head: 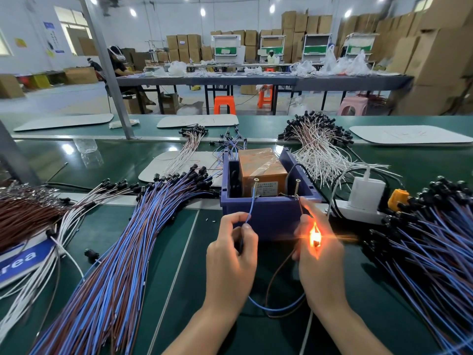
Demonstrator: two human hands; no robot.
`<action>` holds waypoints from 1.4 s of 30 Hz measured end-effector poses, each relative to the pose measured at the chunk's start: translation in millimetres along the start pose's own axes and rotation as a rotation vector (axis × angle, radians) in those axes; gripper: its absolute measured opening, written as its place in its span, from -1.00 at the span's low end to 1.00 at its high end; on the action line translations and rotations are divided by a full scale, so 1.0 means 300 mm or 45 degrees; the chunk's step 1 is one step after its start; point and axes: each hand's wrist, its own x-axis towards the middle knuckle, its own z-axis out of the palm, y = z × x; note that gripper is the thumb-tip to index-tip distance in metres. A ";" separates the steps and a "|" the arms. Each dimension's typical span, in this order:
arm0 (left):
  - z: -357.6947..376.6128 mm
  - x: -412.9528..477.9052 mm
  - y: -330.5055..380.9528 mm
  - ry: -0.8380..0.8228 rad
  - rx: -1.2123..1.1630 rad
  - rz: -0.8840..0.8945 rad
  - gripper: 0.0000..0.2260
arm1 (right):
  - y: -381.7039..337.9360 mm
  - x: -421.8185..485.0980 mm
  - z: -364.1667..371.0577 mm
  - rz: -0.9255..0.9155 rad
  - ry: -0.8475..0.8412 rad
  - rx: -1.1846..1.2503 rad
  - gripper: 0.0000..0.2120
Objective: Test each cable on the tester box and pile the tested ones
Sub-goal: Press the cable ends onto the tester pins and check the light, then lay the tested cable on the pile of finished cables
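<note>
The tester box, a purple open-topped bin, is seen at the middle of the green bench. A taped brown block is set inside it, and its label cannot be read. Two screws are stood upright at the box's near wall.

The cable under test is held just in front of the box. Its blue wire is pinched between thumb and forefinger of the left hand, and the wire's tip is laid against the left screw. The cable's lamp end is clasped in the curled fingers of the right hand, where an orange glow is given off. The lamp itself is swallowed by the glare. That hand's forefinger is stretched toward the right screw, but whether the brown wire touches it cannot be made out. The slack is looped under both wrists, on the near side of the box.

Left of the box a large pile of blue and brown cables is fanned out, cut off by the lower edge. Right of the box another pile is cut off by the side edge, and a white power strip is seen between that pile and the box.
</note>
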 end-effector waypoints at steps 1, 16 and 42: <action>0.000 0.000 0.002 0.004 0.005 0.015 -0.91 | 0.000 -0.001 0.000 -0.005 0.006 0.005 -0.70; -0.001 0.002 -0.001 -0.002 -0.012 -0.021 -0.92 | 0.014 0.002 0.003 0.051 0.013 -0.011 -0.71; -0.038 0.006 0.646 -0.732 0.195 0.711 -0.79 | -0.572 0.086 -0.352 -0.415 0.026 0.222 -0.77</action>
